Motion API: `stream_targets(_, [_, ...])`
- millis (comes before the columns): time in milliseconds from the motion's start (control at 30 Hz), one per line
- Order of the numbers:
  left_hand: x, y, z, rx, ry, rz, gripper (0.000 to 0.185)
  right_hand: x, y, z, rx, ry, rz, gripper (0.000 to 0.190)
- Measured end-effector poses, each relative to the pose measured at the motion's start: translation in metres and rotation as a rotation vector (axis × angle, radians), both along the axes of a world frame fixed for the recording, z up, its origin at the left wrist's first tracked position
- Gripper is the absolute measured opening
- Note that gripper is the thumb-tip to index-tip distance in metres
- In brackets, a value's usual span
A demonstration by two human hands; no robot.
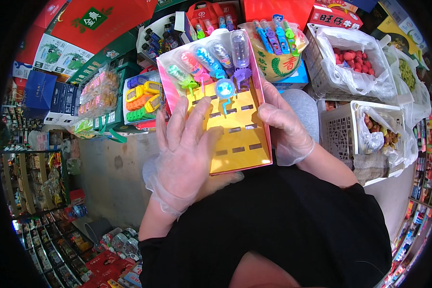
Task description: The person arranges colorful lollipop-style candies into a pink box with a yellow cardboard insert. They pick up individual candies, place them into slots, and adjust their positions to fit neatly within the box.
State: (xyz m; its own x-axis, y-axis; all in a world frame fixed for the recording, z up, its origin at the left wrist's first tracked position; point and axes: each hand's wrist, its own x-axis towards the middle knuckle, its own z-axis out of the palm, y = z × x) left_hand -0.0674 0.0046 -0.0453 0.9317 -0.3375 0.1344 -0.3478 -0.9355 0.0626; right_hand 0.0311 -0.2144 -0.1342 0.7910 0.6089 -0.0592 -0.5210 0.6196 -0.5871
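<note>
A pink-and-white cardboard display box (268,136) tilts in front of my body, fitted with a yellow slotted insert (234,144). Several clear plastic candy tubes with coloured toy bases stand in its far part, among them a purple-based tube (241,50) and a blue one (208,59). Nearer the middle is a blue round-topped piece (225,88). My right hand (286,122), in a clear plastic glove, grips the box's right side. Over its left side lies my left hand (183,151), gloved too, fingers spread and holding nothing; its thumb is blurred above the insert.
Beyond the box, more candy toys (273,36) lie on a bagged sack (279,64). White plastic crates hold red fruit (354,60) and brownish fruit (381,131). At left are bright plastic toys (144,97), packaged snacks (100,90) and stacked cartons (39,91). Bottles (124,241) lie at lower left.
</note>
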Motion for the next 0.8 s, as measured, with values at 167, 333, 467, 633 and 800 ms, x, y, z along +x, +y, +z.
stream_targets(167, [-0.002,-0.001,-0.001,0.078,-0.057,-0.003,0.072,-0.004,0.003,0.01,0.012,-0.011,0.014,0.095])
stream_targets(333, [-0.004,-0.005,0.003,0.054,-0.01,0.005,0.074,-0.006,0.007,0.007,-0.016,-0.025,0.007,0.094])
stream_targets(467, [-0.004,-0.004,-0.003,0.065,-0.026,0.002,0.075,-0.005,0.007,0.007,-0.05,-0.014,-0.005,0.093])
stream_targets(633, [-0.002,-0.001,-0.004,-0.004,0.007,-0.009,0.079,-0.006,0.006,0.009,-0.07,-0.012,-0.012,0.093])
stream_targets(800, [0.001,0.004,-0.013,-0.112,0.015,0.007,0.086,-0.006,0.009,0.011,-0.099,0.0,-0.029,0.098])
